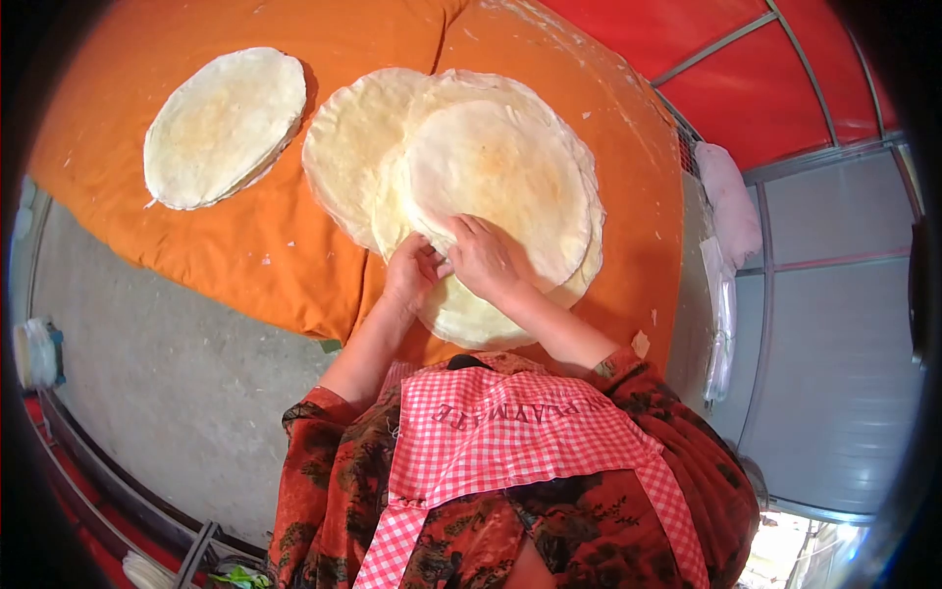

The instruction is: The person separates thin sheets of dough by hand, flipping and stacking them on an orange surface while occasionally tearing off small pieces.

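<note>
Several thin, round, pale flatbreads lie overlapped in a pile on an orange cloth. The top flatbread (500,167) has light brown patches and covers much of the others. At its near left edge, my left hand (414,270) has its fingers curled and pinched at the rim. Close beside it, my right hand (481,257) grips the same edge, fingers on the upper face and thumb toward the left hand. Another flatbread (358,147) sticks out on the left of the pile, and one more (471,319) shows below my hands. My fingers partly hide the gripped edge.
A separate flatbread stack (226,128) lies at the far left of the orange cloth (275,265). Grey floor (186,334) shows beyond the cloth's left edge. Plastic bags (724,211) hang at the right, by a grey panel (834,324) and a red wall (756,88).
</note>
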Demonstrator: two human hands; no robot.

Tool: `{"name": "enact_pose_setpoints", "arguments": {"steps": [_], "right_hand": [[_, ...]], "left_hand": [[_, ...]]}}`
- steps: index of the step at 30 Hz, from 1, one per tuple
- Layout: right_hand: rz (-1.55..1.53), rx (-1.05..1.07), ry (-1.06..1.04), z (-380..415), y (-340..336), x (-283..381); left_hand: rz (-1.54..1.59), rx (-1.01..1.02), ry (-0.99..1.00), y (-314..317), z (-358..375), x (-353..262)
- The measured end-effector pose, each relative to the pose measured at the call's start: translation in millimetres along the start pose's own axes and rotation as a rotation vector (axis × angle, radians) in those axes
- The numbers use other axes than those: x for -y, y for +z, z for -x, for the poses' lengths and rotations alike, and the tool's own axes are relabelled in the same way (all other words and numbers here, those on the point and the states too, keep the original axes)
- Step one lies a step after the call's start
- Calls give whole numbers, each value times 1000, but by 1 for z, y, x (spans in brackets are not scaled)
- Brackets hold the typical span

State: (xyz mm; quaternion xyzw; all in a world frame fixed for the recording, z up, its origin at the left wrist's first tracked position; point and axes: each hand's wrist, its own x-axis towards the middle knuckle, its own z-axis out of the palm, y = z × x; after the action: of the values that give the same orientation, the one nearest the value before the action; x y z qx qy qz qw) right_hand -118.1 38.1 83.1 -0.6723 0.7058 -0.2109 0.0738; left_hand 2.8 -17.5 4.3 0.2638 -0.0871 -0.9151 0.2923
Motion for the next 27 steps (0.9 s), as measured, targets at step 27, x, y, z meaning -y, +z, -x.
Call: {"name": "enact_pose_setpoints", "arguments": {"steps": [27], "right_hand": [[183,86,-45,7,4,-3]], "left_hand": [[-6,-179,56,35,7,-2]]}}
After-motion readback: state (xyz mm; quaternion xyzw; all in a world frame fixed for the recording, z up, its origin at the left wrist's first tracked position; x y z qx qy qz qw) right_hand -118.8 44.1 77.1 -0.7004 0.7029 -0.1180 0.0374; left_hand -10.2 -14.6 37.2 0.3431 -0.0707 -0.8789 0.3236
